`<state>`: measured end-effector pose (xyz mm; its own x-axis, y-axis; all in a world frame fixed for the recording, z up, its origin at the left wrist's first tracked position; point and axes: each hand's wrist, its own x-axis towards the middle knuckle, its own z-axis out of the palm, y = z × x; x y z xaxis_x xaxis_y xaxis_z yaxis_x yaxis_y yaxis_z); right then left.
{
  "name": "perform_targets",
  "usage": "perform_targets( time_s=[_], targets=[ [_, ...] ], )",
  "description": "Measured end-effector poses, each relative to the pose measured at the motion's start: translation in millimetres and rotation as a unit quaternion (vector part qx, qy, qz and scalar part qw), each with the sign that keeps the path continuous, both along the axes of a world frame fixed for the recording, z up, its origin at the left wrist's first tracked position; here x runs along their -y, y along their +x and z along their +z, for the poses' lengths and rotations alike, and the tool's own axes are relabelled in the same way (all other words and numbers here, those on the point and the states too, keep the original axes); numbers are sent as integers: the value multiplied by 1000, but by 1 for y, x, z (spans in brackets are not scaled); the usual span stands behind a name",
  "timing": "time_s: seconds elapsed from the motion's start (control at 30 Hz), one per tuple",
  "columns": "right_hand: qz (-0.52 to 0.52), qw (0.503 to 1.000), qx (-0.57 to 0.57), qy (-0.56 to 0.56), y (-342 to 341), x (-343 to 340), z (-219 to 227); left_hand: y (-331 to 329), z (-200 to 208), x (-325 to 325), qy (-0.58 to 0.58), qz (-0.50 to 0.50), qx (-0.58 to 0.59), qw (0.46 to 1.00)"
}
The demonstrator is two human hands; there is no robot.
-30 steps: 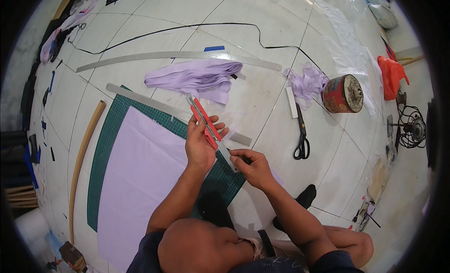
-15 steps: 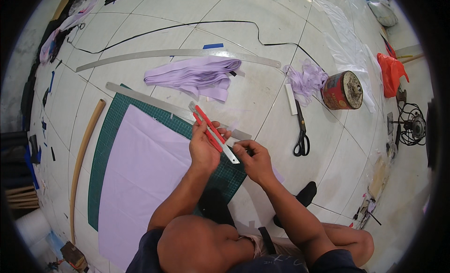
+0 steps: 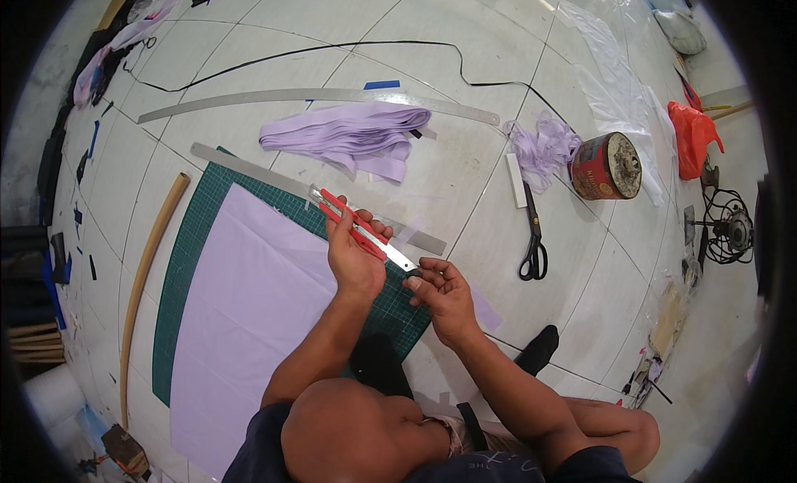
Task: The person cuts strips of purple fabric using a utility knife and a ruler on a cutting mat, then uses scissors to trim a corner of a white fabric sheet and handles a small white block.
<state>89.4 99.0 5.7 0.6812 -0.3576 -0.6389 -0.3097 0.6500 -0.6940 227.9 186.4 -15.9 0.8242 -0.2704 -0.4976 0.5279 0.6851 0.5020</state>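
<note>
My left hand [image 3: 357,267] is closed around a red utility knife [image 3: 397,256], holding it at a slant over the cutting mat. Its silver metal channel sticks out toward my right hand [image 3: 446,299]. There, my thumb and fingers pinch a small black end piece [image 3: 413,273] against the channel's tip. Below the hands lies the green cutting mat [image 3: 178,317], partly covered by a lilac cloth [image 3: 249,292]. A steel ruler [image 3: 249,166] runs along the mat's far edge.
Beyond the mat lie a folded lilac strip bundle [image 3: 340,130] and a long steel ruler [image 3: 332,94]. To the right are black-handled scissors [image 3: 534,255], tangled lilac strips [image 3: 544,143] and a red tin [image 3: 594,172]. A wooden rod [image 3: 149,267] lies left.
My right hand has moved in to the knife's tail end, where the black piece now touches the channel. The knife's red handle has shifted slightly left and its tilt has changed.
</note>
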Motion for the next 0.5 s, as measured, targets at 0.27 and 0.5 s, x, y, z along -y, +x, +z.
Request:
perform_targets(
  time_s=[0.27, 0.5],
  targets=[
    [-8, 999, 28, 27, 3, -7, 2, -5, 3, -1, 3, -7, 9, 1000],
    [-29, 997, 70, -6, 6, -13, 6, -23, 10, 5, 16, -58, 25, 998]
  ],
)
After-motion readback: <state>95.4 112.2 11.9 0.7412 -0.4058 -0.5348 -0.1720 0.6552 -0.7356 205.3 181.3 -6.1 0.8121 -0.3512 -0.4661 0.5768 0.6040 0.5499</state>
